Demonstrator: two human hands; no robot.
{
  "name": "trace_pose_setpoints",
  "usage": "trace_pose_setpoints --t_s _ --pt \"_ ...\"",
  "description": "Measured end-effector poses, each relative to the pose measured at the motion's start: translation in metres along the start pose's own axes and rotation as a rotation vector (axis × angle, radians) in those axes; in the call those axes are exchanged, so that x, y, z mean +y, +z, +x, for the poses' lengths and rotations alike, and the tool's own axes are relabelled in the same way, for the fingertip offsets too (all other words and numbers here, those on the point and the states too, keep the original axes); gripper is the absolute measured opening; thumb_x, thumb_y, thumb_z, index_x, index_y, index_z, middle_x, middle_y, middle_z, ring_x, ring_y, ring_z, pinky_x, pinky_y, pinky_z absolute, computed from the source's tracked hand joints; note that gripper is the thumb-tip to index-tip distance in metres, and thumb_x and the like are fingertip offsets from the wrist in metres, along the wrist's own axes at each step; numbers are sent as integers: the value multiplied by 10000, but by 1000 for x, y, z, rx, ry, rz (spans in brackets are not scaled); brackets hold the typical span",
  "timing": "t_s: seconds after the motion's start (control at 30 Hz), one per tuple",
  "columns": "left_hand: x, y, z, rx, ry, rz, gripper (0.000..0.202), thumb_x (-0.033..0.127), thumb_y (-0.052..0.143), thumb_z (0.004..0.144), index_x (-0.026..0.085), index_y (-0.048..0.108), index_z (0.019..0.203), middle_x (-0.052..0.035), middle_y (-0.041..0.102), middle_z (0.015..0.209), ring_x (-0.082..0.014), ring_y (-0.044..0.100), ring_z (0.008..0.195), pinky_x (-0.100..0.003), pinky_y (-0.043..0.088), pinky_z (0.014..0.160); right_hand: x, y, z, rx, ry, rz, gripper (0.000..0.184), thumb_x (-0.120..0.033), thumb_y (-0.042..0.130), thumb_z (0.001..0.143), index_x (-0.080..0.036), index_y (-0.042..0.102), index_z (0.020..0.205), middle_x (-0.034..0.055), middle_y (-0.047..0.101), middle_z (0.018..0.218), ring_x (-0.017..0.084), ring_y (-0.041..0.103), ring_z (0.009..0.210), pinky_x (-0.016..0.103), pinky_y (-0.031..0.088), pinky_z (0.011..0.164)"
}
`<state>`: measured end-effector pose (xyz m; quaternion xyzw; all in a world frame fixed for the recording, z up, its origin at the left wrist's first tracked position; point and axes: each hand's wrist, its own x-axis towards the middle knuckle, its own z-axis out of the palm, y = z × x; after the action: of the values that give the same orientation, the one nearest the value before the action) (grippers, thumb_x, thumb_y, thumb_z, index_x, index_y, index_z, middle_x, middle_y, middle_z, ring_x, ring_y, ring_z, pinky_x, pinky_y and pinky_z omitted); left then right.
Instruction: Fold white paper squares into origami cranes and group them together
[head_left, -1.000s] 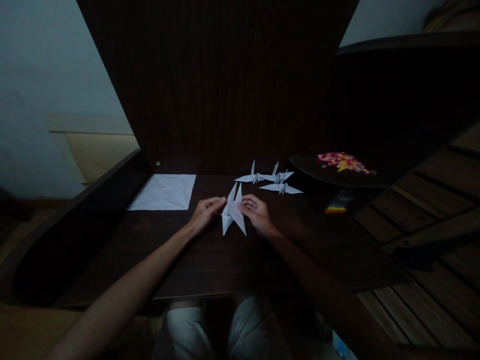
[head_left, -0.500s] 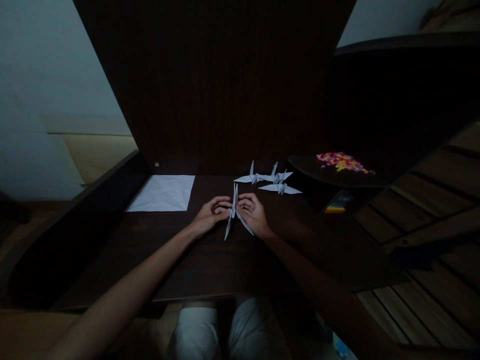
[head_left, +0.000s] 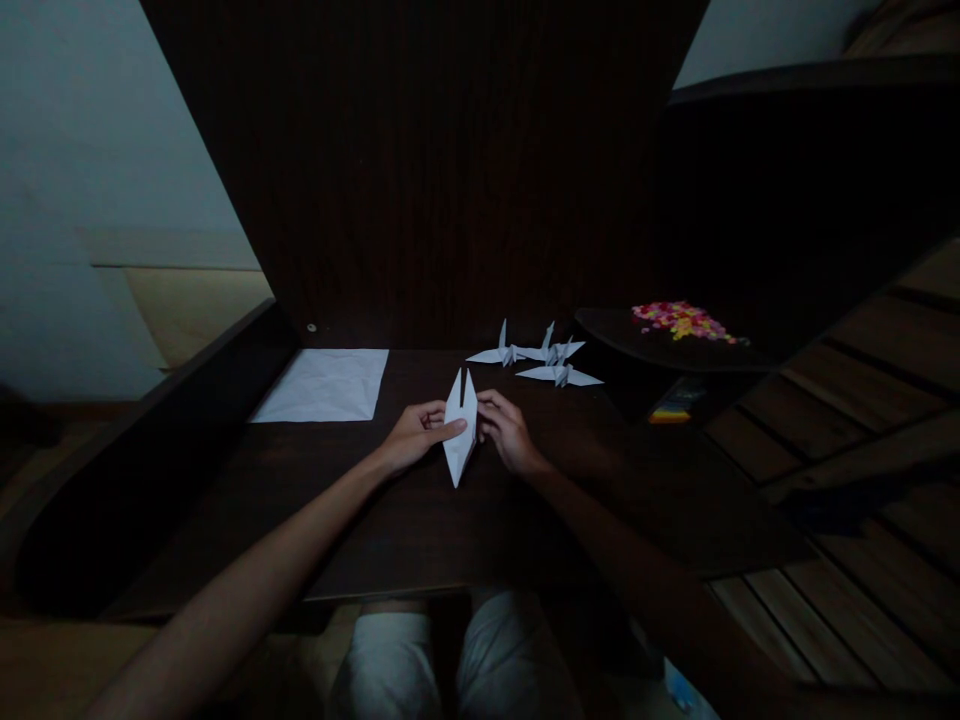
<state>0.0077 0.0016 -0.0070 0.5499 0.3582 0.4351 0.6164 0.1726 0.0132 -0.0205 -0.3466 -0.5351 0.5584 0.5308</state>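
A white folded paper [head_left: 459, 446], diamond-shaped with a slit down from its top, stands upright above the desk in front of me. My left hand [head_left: 420, 432] grips its left side, thumb flat across the front and fingers behind. On the other side, my right hand [head_left: 510, 432] has curled fingers at the paper's right edge; its fingertips are partly hidden there. Behind lie several finished-looking paper cranes, among them a front crane [head_left: 561, 375] and a left crane [head_left: 504, 354]. A creased white paper sheet [head_left: 326, 385] lies flat to the left.
A dark wooden desk [head_left: 375, 540] has a raised side panel [head_left: 150, 470] at left and a tall back board. On a small shelf [head_left: 622, 340] at right sits a heap of pink, red and yellow bits [head_left: 686, 320]. A slatted wooden surface [head_left: 832, 620] is at lower right.
The folded paper has turned from edge-on, its lower flaps spread, to flat face toward me with the flaps together. My left thumb now lies across its front.
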Motion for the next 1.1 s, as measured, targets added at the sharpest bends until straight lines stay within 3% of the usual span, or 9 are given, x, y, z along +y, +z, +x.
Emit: trace_pose_setpoints --t_s 0.13,0.43,0.77,1.1 --pt "4 -2 -2 -105 -45 -72 344 314 785 645 122 670 906 -78 721 818 -176 672 735 -291 508 716 -8 -1 -2 -95 141 209 286 -437 670 700 -232 583 879 -27 536 644 95 452 475 210 331 400" --pt "6 -8 -6 -269 -127 -144 352 248 801 634 119 681 939 -71 714 792 -125 650 668 -208 481 633 -6 -6 -3 -222 153 253 419 -450 793 575 -230 522 808 -65 485 582 65 365 428 198 262 397" --pt "10 -9 -7 -268 -143 -149 390 242 802 628 91 674 964 -62 697 748 -108 614 611 -196 448 591 -17 -3 -5 -216 187 325 257 -273 691 663 -210 543 863 -49 517 580 68 385 443 185 263 399" --pt "5 -12 -4 -213 -176 -100 334 228 804 614 99 649 881 -20 670 680 -96 587 550 -179 408 524 -8 -5 -3 -152 98 239 229 -150 635 602 -207 474 754 -81 501 550 46 393 413 144 233 369"
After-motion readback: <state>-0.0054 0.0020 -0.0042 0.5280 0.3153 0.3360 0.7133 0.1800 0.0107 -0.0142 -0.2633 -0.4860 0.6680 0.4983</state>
